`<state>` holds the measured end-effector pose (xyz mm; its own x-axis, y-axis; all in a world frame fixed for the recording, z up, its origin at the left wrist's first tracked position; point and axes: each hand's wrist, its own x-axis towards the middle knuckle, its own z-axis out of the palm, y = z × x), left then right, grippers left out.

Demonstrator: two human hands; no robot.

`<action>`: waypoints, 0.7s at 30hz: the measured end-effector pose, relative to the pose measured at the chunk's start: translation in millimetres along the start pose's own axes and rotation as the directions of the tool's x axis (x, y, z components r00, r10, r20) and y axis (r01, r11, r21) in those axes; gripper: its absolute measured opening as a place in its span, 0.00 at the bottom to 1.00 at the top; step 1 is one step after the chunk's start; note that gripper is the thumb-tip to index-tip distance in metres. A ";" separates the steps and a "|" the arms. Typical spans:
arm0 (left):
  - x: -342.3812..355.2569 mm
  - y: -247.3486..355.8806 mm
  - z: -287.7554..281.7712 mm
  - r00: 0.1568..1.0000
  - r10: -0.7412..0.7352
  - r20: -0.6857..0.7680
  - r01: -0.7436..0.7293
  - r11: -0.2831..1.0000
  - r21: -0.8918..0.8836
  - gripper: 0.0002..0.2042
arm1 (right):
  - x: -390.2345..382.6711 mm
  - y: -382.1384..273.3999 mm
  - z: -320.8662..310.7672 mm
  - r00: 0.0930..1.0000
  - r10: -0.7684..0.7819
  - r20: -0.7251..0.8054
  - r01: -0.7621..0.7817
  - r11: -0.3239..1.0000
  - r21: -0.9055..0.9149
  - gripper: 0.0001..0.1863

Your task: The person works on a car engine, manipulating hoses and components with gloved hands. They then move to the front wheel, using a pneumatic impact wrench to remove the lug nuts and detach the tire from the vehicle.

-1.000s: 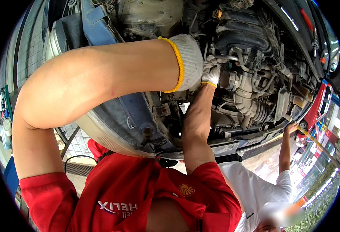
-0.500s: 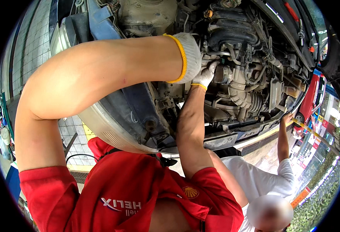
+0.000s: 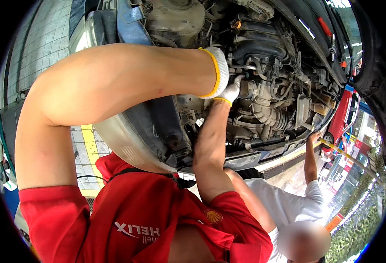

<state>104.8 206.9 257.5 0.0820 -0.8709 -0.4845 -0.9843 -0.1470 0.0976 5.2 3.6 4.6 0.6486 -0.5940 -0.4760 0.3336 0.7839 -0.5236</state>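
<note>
Left hand (image 3: pixel 221 68): elbow bent, forearm crosswise, grip unclear | Right hand (image 3: pixel 232 90): thumb raised, grip unclear

The head-worn fisheye camera looks down from close above, engine (image 3: pixel 267 83) upper right of centre, red shirt (image 3: pixel 136 210) lower left.

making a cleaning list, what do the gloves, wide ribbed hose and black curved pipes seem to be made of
Gloves: probably knitted cotton, matte off-white, with fine ribbing and yellow edging. Wide ribbed hose: likely rubber or flexible plastic, dull, with bellows-like folds. Black curved pipes: maybe moulded plastic, soft sheen on smooth curves; painted metal possible.
</note>
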 end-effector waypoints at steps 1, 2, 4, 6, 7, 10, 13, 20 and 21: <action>-0.9 0.0 -2.7 1.000 0.012 -0.005 -0.012 1.000 0.009 0.10 | 4.5 -5.9 -11.2 0.998 -0.007 0.068 0.002 0.997 0.076 0.11; -0.1 3.1 -6.7 1.000 -0.013 -0.013 0.014 1.000 0.007 0.10 | 16.9 -7.2 -30.1 1.000 0.026 0.010 -0.026 0.998 0.060 0.10; -2.4 2.6 -7.0 0.999 -0.015 -0.047 0.014 1.000 -0.015 0.10 | 18.7 -10.6 -46.4 0.999 0.045 -0.030 -0.044 0.998 0.050 0.08; -2.1 1.9 -6.9 0.998 -0.026 -0.049 0.025 1.000 -0.013 0.10 | 18.8 -11.7 -50.9 0.994 0.111 0.012 -0.110 0.950 0.291 0.07; -2.4 2.5 -6.1 0.999 -0.028 -0.047 0.027 1.000 -0.014 0.10 | 17.2 -10.9 -54.0 0.989 0.141 0.033 -0.142 0.903 0.405 0.07; 0.3 0.9 -7.9 0.999 -0.034 -0.005 0.034 0.999 -0.031 0.11 | 18.6 -11.5 -55.5 0.988 0.112 -0.103 -0.045 0.861 0.506 0.15; 2.1 -1.8 -7.7 1.000 -0.004 -0.019 0.003 0.999 -0.041 0.11 | 14.6 -6.8 -49.2 0.986 0.037 -0.160 0.055 0.845 0.532 0.22; 2.3 -6.4 -3.9 0.997 -0.011 -0.075 0.007 0.998 -0.056 0.11 | -19.5 -26.2 -14.4 0.991 -0.126 -0.033 0.127 0.881 0.456 0.38; 2.0 -3.5 -7.5 0.997 0.007 -0.072 -0.010 0.999 -0.045 0.11 | -14.6 -34.8 -28.4 0.991 -0.097 -0.088 0.128 0.855 0.502 0.38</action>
<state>109.6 202.2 262.6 0.0865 -0.9032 -0.4203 -0.9770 -0.1595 0.1418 -35.3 -20.1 9.7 0.5508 -0.6808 -0.4829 0.7119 0.6852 -0.1541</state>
